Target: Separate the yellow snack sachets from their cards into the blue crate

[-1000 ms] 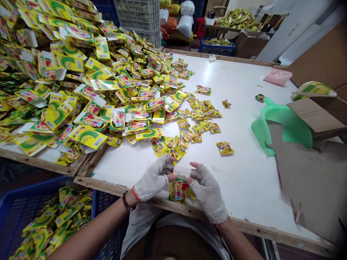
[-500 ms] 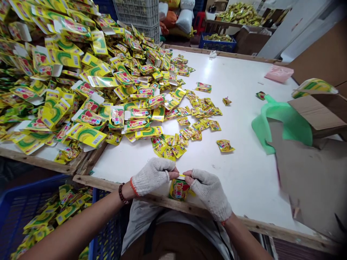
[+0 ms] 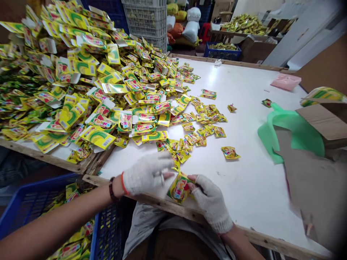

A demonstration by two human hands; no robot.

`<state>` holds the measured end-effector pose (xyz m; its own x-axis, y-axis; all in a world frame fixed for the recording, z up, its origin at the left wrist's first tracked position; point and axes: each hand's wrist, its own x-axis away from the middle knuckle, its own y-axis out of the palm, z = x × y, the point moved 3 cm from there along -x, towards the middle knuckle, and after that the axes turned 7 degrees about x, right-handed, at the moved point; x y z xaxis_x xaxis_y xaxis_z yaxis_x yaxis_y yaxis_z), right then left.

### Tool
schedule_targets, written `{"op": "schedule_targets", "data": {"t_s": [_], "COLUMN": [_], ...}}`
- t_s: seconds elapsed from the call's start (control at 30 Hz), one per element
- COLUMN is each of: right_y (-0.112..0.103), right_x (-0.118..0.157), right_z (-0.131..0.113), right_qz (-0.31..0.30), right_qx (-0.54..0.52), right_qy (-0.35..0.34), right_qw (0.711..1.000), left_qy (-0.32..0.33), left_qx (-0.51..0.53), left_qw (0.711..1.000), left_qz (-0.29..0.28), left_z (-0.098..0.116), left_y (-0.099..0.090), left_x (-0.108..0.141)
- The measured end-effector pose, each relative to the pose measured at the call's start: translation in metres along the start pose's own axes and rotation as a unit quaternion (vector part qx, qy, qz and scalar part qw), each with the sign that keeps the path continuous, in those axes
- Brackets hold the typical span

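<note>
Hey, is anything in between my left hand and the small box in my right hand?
Nothing visible stands between them: your left hand, blurred, is close beside the box that your right hand holds. Loose packets lie just beyond, not between.

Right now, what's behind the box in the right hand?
Small packets on the white table, just beyond the box. Whatever the box itself and the right hand cover can't be seen.

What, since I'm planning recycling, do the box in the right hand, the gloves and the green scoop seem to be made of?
The box looks like thin printed card, slightly glossy: flat faces, crisp edges. The gloves seem knitted, matt, perhaps cotton: soft, nubbly surface. The green scoop is probably smooth plastic: even colour, moulded curves.
</note>
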<state>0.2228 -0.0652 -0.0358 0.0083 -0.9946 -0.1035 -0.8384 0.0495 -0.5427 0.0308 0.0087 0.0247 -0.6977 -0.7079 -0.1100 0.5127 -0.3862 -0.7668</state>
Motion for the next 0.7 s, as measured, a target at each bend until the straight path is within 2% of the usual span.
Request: {"op": "schedule_targets", "data": {"t_s": [0.03, 0.07, 0.1, 0.13, 0.2, 0.23, 0.27, 0.3, 0.37, 0.4, 0.47, 0.5, 0.53, 0.6, 0.63, 0.7], "right_y": [0.011, 0.025, 0.041, 0.06, 0.093, 0.102, 0.106, 0.104, 0.085, 0.071, 0.041, 0.028, 0.018, 0.008, 0.007, 0.01], "right_x": [-0.002, -0.002, 0.001, 0.005, 0.02, 0.027, 0.032, 0.033, 0.026, 0.02, 0.008, 0.003, 0.001, 0.0, 0.001, 0.007], "right_z": [-0.006, -0.015, -0.027, -0.043, -0.074, -0.084, -0.091, -0.092, -0.083, -0.072, -0.047, -0.036, -0.025, -0.008, -0.002, 0.008], "right_qz": [0.015, 0.004, -0.02, -0.09, -0.268, -0.323, -0.338, -0.326, -0.239, -0.179, -0.051, 0.001, 0.041, 0.069, 0.064, 0.041], "right_qx": [-0.031, -0.07, -0.11, -0.144, -0.201, -0.196, -0.183, -0.162, -0.113, -0.093, -0.074, -0.08, -0.095, -0.138, -0.157, -0.179], "right_qy": [0.06, 0.1, 0.105, 0.08, -0.009, -0.054, -0.091, -0.118, -0.117, -0.09, -0.002, 0.028, 0.046, 0.062, 0.07, 0.097], "right_qw": [0.998, 0.993, 0.988, 0.982, 0.942, 0.925, 0.919, 0.924, 0.957, 0.975, 0.996, 0.996, 0.994, 0.986, 0.983, 0.978], "left_qy": [-0.014, -0.026, -0.042, -0.055, -0.062, -0.064, -0.067, -0.072, -0.088, -0.1, -0.124, -0.136, -0.147, -0.162, -0.167, -0.17], "left_qx": [-0.067, -0.137, -0.198, -0.249, -0.319, -0.336, -0.341, -0.333, -0.266, -0.202, -0.006, 0.115, 0.234, 0.418, 0.472, 0.509], "left_qw": [0.998, 0.99, 0.979, 0.967, 0.945, 0.939, 0.937, 0.94, 0.958, 0.969, 0.979, 0.968, 0.945, 0.88, 0.854, 0.835], "left_qz": [0.011, 0.008, 0.004, -0.004, -0.034, -0.04, -0.033, -0.012, 0.063, 0.105, 0.164, 0.175, 0.174, 0.156, 0.143, 0.123], "left_z": [-0.011, -0.022, -0.034, -0.045, -0.062, -0.066, -0.067, -0.064, -0.052, -0.044, -0.029, -0.022, -0.016, -0.006, -0.002, 0.002], "left_y": [-0.009, -0.016, -0.022, -0.025, -0.028, -0.028, -0.028, -0.029, -0.032, -0.031, -0.022, -0.011, 0.003, 0.035, 0.051, 0.076], "left_x": [-0.007, -0.015, -0.023, -0.031, -0.045, -0.049, -0.051, -0.052, -0.045, -0.038, -0.021, -0.012, -0.003, 0.011, 0.016, 0.024]}}
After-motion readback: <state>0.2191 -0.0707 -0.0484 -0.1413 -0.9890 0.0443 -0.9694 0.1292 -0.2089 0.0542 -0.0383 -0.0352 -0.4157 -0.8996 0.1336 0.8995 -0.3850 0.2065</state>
